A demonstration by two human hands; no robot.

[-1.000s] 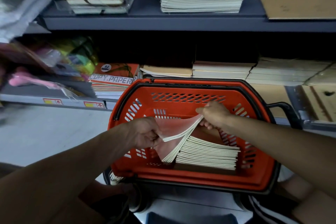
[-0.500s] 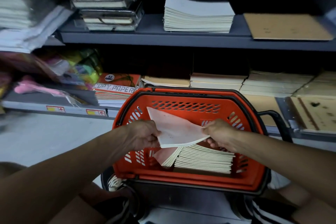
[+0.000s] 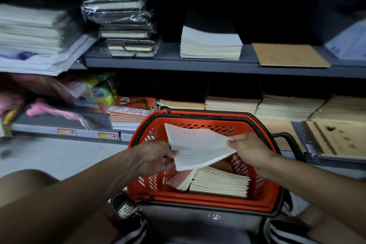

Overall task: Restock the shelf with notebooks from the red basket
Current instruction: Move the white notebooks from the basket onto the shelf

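The red basket stands in front of me, below the shelves. A thin bundle of pale notebooks is held above it, tilted. My left hand grips its left edge and my right hand pinches its right corner. Inside the basket lies a stack of cream notebooks, with a pink-covered one leaning at its left. On the upper shelf sits a pile of similar notebooks.
The upper shelf also carries wrapped black books, a brown cover and white paper stacks at left. The lower shelf holds copy paper, tan notebook stacks and colourful packets. The basket's black handle sticks out right.
Both hands have lifted the bundle of notebooks up out of the basket, away from the stack. My view has tilted upward, showing more of the upper shelf.
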